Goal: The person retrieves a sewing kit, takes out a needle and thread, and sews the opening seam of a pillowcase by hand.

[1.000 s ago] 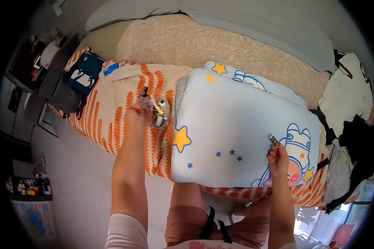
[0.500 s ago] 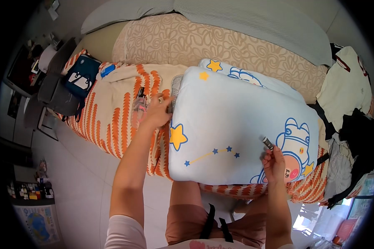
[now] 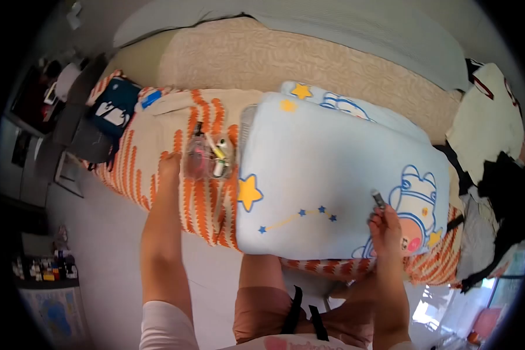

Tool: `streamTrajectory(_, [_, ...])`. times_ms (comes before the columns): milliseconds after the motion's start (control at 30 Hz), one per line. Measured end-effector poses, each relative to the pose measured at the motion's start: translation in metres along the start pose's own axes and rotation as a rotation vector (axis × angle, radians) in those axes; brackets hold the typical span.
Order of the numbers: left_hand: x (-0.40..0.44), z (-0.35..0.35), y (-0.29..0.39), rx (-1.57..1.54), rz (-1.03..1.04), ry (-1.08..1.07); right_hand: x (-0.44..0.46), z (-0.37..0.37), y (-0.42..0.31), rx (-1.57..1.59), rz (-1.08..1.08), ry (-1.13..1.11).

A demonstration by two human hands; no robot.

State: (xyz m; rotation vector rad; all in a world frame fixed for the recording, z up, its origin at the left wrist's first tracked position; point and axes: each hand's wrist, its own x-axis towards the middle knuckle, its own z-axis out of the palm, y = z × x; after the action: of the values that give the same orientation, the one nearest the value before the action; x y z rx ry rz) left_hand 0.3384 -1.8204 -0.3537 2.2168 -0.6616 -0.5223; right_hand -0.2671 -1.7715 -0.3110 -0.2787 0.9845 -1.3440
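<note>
My right hand pinches a small dark tube with a pale end above the folded light-blue quilt, near its printed cartoon figure. My left hand is over the orange-and-cream striped cover, just left of a clear divided organizer. Its fingers are hidden and smeared, so I cannot make out their pose. Inside the organizer's right part are white tubes and a yellow strip. The left part has pink and dark items, with a black piece sticking up at the back.
A dark teal backpack leans at the far left beside a blue packet. A patterned backrest runs behind. Clothes, including a white shirt and black garments, lie at the right.
My left hand has moved left, from over the organizer's right part to beyond its left side, uncovering the contents. My right hand still holds the tube in nearly the same place.
</note>
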Motion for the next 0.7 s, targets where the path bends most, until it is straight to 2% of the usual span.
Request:
streamTrajectory(33, [-0.015,0.009,0.003,0.395,0.159,-0.030,-0.002,0.002,0.001,-0.039,0.003,0.029])
streamTrajectory(100, [-0.069,0.024,0.031,0.858,0.438,0.018,-0.013,0.014,0.000,-0.072,-0.007,0.026])
streamTrajectory(133, [-0.107,0.020,0.056,0.933,0.542,0.109,-0.018,0.016,0.002,-0.071,-0.039,-0.004])
streamTrajectory(200, [-0.177,0.009,0.098,0.738,0.854,0.373,-0.033,0.026,0.000,-0.065,-0.027,-0.068])
streamTrajectory(233, [-0.196,0.017,0.090,0.279,0.869,0.129,-0.044,0.035,-0.001,-0.039,-0.026,-0.081])
streamTrajectory(267, [-0.216,0.023,0.081,-0.168,0.843,-0.119,-0.055,0.040,-0.001,-0.033,-0.024,-0.103])
streamTrajectory(300, [-0.267,0.028,0.091,-0.365,0.688,-0.386,-0.065,0.044,-0.001,-0.027,-0.015,-0.129])
streamTrajectory(333, [-0.312,0.028,0.105,-0.488,0.406,-0.726,-0.078,0.048,0.000,0.000,0.011,-0.155])
streamTrajectory(367, [-0.345,0.036,0.106,-0.487,0.299,-0.860,-0.092,0.051,0.000,0.023,0.039,-0.186])
streamTrajectory(433, [-0.404,0.043,0.118,-0.736,0.106,-1.000,-0.117,0.051,0.002,0.028,0.081,-0.237])
streamTrajectory(500, [-0.439,0.046,0.118,-0.904,0.020,-1.028,-0.148,0.054,-0.003,-0.013,0.104,-0.277])
streamTrajectory(633, [-0.469,0.031,0.113,-1.218,-0.095,-1.109,-0.191,0.046,0.004,-0.284,-0.112,-0.298])
streamTrajectory(700, [-0.475,0.022,0.108,-1.180,-0.073,-1.092,-0.205,0.035,0.011,-0.361,-0.200,-0.325])
